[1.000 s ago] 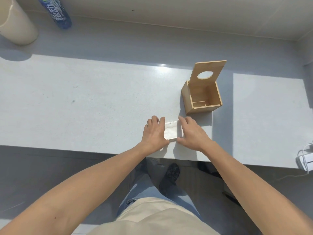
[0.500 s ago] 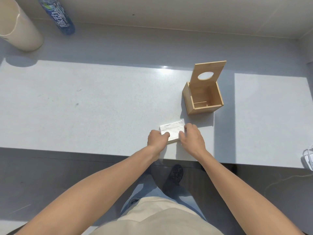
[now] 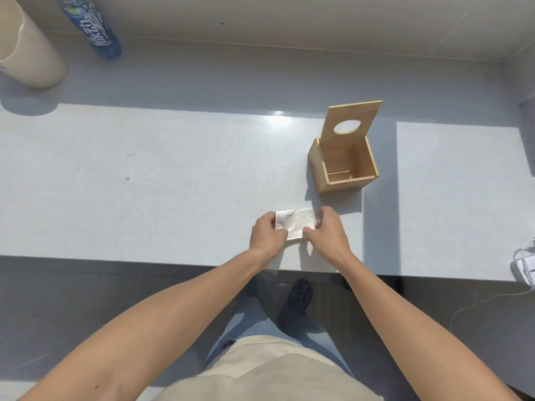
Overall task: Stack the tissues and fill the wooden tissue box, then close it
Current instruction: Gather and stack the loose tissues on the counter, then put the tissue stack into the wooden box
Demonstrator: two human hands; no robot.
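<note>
Table: a long pale grey speckled table [image 3: 144,180] runs across the view, half in sun, with the person standing at its 6 o'clock edge.
Box: the square light wooden tissue box [image 3: 341,169] stands on the table toward 1 o'clock from the hands, apart from them. Its hinged wooden lid with an oval hole [image 3: 351,123] stands upright at the far side, and the inside looks bare.
Tissues: a small white squared stack of tissues [image 3: 295,224] is near the table's front edge, between the two hands.
Left hand: the left hand [image 3: 267,234] is closed on the stack's 9 o'clock end.
Right hand: the right hand [image 3: 327,231] is closed on its 3 o'clock end.
Doing it well: judging by the grip, keep even pressure from both sides, carry the stack level, then lower it straight into the opening so no edges catch the rim.
Change: half a second ago the stack lay angled on the table; now its top looks slightly crumpled under the pinch, and whether it has cleared the surface is unclear.
</note>
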